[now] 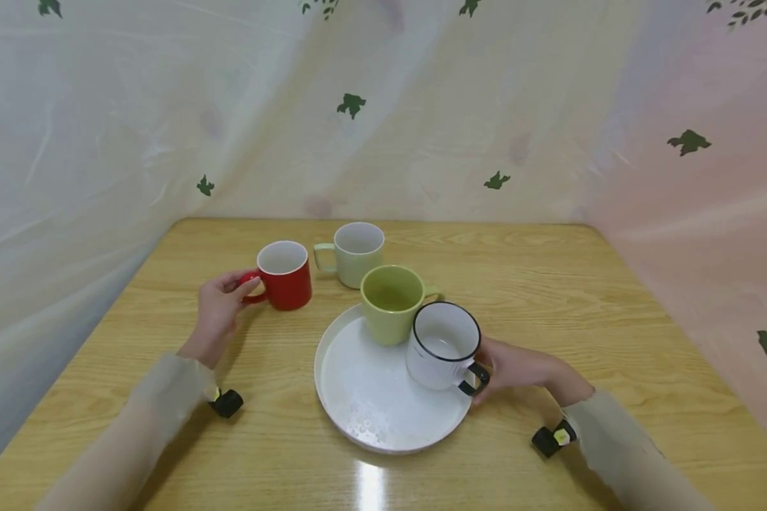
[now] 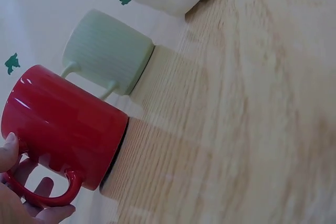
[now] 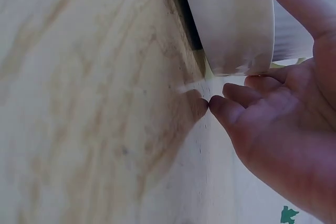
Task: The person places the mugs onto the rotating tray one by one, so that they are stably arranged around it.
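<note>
Red mug (held), tray rim apart.

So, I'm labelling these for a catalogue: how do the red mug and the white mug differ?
Colour: the red mug is red outside, while the white mug has a black rim and handle.
Place: the red mug is off the tray; the white mug is on it.
Handle: the left hand holds the red mug's; the white mug's points rightward.
Both are upright and white inside.

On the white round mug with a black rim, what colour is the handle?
The curved handle is black, clearest in the head view.
</note>
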`<state>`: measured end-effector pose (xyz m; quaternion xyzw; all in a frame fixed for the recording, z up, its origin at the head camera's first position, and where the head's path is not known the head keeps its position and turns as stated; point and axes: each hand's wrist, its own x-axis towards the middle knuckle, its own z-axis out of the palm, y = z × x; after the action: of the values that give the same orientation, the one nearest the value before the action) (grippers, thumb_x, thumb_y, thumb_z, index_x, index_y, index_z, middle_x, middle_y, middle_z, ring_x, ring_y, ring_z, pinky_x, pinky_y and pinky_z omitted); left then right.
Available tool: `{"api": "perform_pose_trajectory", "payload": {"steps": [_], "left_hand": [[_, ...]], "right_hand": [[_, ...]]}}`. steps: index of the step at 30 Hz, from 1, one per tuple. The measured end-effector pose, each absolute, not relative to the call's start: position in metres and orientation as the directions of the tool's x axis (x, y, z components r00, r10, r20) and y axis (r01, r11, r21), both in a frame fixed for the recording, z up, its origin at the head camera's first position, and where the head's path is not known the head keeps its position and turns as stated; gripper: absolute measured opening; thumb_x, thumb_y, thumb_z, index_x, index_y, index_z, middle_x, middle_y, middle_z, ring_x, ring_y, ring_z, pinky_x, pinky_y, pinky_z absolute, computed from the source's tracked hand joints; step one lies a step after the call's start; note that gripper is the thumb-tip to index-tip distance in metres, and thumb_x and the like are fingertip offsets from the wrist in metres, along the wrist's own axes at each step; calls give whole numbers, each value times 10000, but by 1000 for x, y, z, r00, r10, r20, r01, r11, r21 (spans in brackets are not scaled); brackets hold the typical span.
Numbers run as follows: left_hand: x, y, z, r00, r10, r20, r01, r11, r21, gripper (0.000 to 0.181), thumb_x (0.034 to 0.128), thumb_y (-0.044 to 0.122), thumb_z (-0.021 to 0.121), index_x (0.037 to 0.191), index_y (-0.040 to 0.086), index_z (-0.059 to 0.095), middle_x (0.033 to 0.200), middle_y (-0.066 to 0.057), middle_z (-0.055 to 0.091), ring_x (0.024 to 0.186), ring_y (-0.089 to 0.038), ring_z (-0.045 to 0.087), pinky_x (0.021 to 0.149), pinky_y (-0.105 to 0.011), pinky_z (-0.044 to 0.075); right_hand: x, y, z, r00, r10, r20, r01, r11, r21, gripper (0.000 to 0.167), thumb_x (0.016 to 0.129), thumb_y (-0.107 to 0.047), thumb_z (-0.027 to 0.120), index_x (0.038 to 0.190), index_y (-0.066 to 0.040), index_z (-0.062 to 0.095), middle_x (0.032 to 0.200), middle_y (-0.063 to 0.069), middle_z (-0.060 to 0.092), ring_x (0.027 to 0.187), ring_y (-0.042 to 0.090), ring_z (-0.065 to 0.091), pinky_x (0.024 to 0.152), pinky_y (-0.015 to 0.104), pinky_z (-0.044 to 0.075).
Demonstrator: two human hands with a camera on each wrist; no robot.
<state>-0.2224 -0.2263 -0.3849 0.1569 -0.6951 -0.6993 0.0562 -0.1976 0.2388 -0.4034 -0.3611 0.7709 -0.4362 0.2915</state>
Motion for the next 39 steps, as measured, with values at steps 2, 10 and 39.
{"api": "perform_pose_trajectory", "payload": {"steps": [2,10,39], "left_hand": [[-221,-226,-383,-946,-296,-134,-124,-53,991,189,898,175,684,1082,133,674,804,210,675,913,-55,606,769,-120,550],[-213,-230,-366,-957,-268,-113,-81,-129,988,144,893,138,684,832,269,675,765,204,698,777,35,629,694,-110,550],[-179,-198,-339,-994,-84,-74,-81,88,993,425,907,193,671,1248,-44,582,891,172,686,833,-11,675,786,-195,583]], "right_hand": [[-197,239,-404,-575,-807,-134,-304,363,-881,1139,702,-83,849,1500,66,49,1526,327,202,1408,522,193,1172,213,263],[-195,239,-408,-566,-820,-86,-349,332,-876,1117,711,-135,851,1490,72,78,1505,326,241,1406,475,242,1111,98,259],[-190,237,-402,-607,-778,-163,-278,400,-874,1152,716,-146,853,1510,50,42,1548,297,197,1432,493,193,1105,85,238]]}}
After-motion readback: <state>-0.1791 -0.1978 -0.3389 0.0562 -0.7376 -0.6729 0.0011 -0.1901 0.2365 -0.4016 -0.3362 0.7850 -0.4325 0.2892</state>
